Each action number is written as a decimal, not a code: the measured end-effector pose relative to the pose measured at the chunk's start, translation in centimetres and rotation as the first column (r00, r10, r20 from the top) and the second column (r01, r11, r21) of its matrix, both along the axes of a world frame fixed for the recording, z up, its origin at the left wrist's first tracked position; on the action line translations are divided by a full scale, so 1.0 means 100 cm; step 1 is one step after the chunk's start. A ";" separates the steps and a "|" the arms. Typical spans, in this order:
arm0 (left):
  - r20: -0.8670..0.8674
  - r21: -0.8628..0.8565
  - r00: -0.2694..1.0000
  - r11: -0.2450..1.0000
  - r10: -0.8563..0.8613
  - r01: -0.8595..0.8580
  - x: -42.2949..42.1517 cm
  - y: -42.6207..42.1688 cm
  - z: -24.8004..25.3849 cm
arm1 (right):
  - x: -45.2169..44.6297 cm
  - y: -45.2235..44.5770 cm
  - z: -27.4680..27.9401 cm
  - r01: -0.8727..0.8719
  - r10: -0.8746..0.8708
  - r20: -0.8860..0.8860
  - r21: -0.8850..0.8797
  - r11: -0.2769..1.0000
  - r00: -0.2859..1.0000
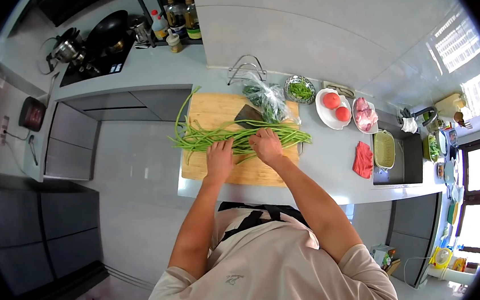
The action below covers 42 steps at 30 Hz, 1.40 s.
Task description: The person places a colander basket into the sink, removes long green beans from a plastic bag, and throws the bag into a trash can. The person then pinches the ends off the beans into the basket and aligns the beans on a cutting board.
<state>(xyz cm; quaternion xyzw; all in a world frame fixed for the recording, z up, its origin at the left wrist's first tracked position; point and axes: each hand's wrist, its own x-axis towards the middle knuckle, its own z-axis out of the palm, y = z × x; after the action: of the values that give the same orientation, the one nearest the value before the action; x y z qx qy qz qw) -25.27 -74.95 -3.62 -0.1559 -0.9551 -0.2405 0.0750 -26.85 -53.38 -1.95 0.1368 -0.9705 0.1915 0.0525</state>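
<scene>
A bundle of long green beans [193,138] lies crosswise over a wooden cutting board [204,104], with ends sticking out past its left and right sides. My left hand [220,156] is on the middle of the bundle, its fingers curled over the beans. Close by on the right, my right hand [266,146] grips the same bundle with bent fingers. Behind the beans lies a dark, flat blade-like piece [248,115], possibly a cleaver, partly covered. A clear plastic bag [272,98] holding leafy greens rests at the board's back right corner.
Right of the board are a bowl of chopped greens [300,90], a plate with two tomatoes [325,117], a plate of raw meat [365,117] and a red cloth [362,160]. A sink [406,161] holds a yellow-green basket [384,150]. Behind the board stands a metal rack [247,66].
</scene>
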 end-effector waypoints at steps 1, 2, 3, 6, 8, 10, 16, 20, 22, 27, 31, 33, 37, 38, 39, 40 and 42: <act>0.020 -0.011 1.000 1.000 -0.012 0.012 -0.002 -0.002 0.007 | -0.001 0.000 0.000 0.000 0.000 -0.010 -0.045 0.999 1.000; 0.040 -0.021 0.999 0.999 -0.025 0.026 -0.004 -0.006 0.014 | -0.002 0.001 0.001 0.000 -0.002 -0.019 -0.090 0.996 1.000; 0.061 -0.030 0.997 0.999 -0.040 0.042 -0.007 -0.010 0.018 | -0.002 0.001 0.003 0.002 -0.006 -0.027 -0.136 0.991 1.000; 0.044 0.074 0.999 0.997 -0.002 -0.001 -0.018 -0.021 0.010 | -0.003 0.013 0.010 0.052 -0.047 0.024 -0.373 0.926 0.999; 0.033 0.087 0.999 0.996 0.031 -0.034 -0.019 -0.023 0.008 | -0.004 0.018 0.013 0.052 -0.061 -0.004 -0.460 0.886 0.998; -0.033 0.139 0.999 0.990 0.017 -0.012 -0.022 -0.020 0.020 | -0.008 0.020 0.020 0.045 -0.042 0.018 -0.523 0.851 0.999; -0.138 0.336 0.984 0.930 -0.109 0.150 -0.031 0.014 0.048 | -0.008 0.010 0.061 0.003 0.105 0.119 -0.676 0.737 0.987; 0.034 0.564 0.999 0.826 -0.028 0.004 -0.043 0.010 0.053 | -0.021 0.029 0.064 -0.055 0.138 0.142 -0.474 0.879 0.980; 0.022 0.653 0.999 0.757 -0.043 0.018 -0.046 0.004 0.050 | -0.022 0.044 0.062 -0.052 0.102 0.134 -0.336 0.940 0.986; 0.005 0.722 0.995 0.689 -0.095 0.063 -0.048 0.003 0.066 | -0.016 0.063 0.048 -0.022 0.034 0.052 -0.223 0.975 0.998; -0.026 0.572 0.993 0.813 -0.116 0.110 -0.048 0.004 0.117 | -0.012 0.058 0.038 0.222 -0.158 0.194 -0.376 0.899 0.968; 0.081 0.275 0.988 0.956 -0.129 0.102 -0.056 -0.008 0.135 | -0.015 0.062 0.029 0.345 -0.200 0.310 -0.536 0.771 0.929; 0.140 -0.055 0.987 0.995 -0.078 0.087 -0.063 -0.027 0.141 | -0.008 0.062 0.026 0.211 -0.173 0.120 -0.546 0.811 0.978; 0.130 -0.122 0.990 0.989 -0.061 0.077 -0.065 -0.031 0.136 | -0.007 0.060 0.023 0.229 -0.195 0.122 -0.577 0.784 0.973; 0.122 -0.131 0.991 0.988 -0.063 0.079 -0.066 -0.035 0.133 | -0.006 0.060 0.019 0.246 -0.215 0.125 -0.607 0.755 0.968; 0.112 -0.139 0.992 0.987 -0.064 0.080 -0.066 -0.040 0.130 | -0.004 0.062 0.016 0.264 -0.236 0.130 -0.632 0.729 0.963; 0.058 -0.151 0.995 0.985 -0.078 0.086 -0.070 -0.054 0.124 | -0.002 0.071 0.013 0.296 -0.278 0.139 -0.678 0.673 0.950</act>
<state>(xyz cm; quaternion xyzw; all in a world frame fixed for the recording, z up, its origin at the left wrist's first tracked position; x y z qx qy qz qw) -32.24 -80.39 8.77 -0.1939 -0.9652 -0.1732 0.0279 -27.08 -46.27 -0.61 -0.0493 -0.8381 0.5304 0.1174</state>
